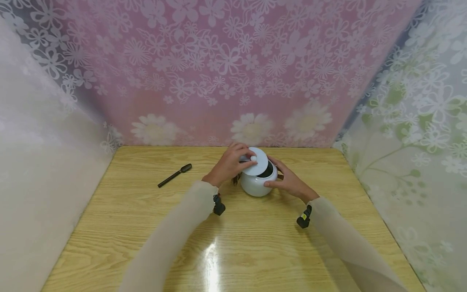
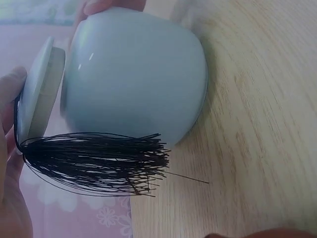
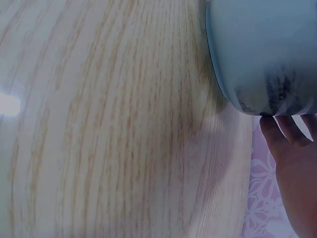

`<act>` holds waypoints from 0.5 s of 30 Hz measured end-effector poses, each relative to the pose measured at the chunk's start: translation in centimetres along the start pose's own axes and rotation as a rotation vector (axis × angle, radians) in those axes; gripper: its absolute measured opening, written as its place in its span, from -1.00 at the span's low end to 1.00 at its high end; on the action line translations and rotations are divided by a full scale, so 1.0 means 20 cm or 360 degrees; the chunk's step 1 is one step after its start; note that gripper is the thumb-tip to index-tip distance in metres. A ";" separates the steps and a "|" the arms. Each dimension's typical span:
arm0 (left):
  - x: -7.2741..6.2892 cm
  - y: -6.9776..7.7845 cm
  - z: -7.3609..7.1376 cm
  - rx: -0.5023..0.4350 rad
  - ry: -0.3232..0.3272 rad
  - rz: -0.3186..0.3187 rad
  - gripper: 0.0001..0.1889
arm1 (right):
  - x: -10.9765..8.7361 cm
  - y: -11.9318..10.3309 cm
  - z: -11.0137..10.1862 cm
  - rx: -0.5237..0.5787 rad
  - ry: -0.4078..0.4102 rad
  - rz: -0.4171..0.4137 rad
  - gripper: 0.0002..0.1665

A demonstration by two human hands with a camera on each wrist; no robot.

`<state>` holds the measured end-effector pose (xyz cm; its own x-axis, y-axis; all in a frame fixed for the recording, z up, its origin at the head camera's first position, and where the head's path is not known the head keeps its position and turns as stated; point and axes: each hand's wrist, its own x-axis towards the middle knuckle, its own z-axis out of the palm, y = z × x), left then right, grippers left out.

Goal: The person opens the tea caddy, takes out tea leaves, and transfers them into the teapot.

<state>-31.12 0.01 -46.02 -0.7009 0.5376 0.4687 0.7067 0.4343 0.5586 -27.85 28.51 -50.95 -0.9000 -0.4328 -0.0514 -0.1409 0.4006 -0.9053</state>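
A round white lidded jar (image 1: 254, 187) stands on the wooden table near its back edge. My left hand (image 1: 231, 162) pinches the small knob of the white lid (image 1: 260, 165) between thumb and fingers. The lid is tilted and shifted left off the mouth, so part of the dark inside shows. From the lid's knob hangs a dark tassel (image 2: 94, 163), its strands falling beside the jar in the left wrist view. My right hand (image 1: 290, 181) holds the jar's right side, thumb at the front and fingers behind. Dark markings show on the jar's side in the right wrist view.
A dark scoop-like tool (image 1: 175, 175) with a long thin handle lies on the table (image 1: 120, 211) left of the jar. Flowered cloth (image 1: 219, 81) rises behind the table's back edge, with pale hangings along both sides.
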 end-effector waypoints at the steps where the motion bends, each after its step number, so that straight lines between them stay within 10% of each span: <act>1: 0.00 0.00 0.01 -0.0001 -0.0002 0.0005 -0.77 | 0.00 0.00 0.00 -0.0001 -0.0002 0.0004 0.18; 15: 0.05 0.04 0.10 0.0102 -0.0055 0.0137 -0.75 | 0.00 0.01 0.00 0.0112 -0.0037 0.0024 0.15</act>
<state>-31.05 2.45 -46.48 -0.6343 0.5991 0.4887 0.7697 0.4302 0.4716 -27.78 28.54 -51.06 -0.8919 -0.4461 -0.0745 -0.0972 0.3498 -0.9318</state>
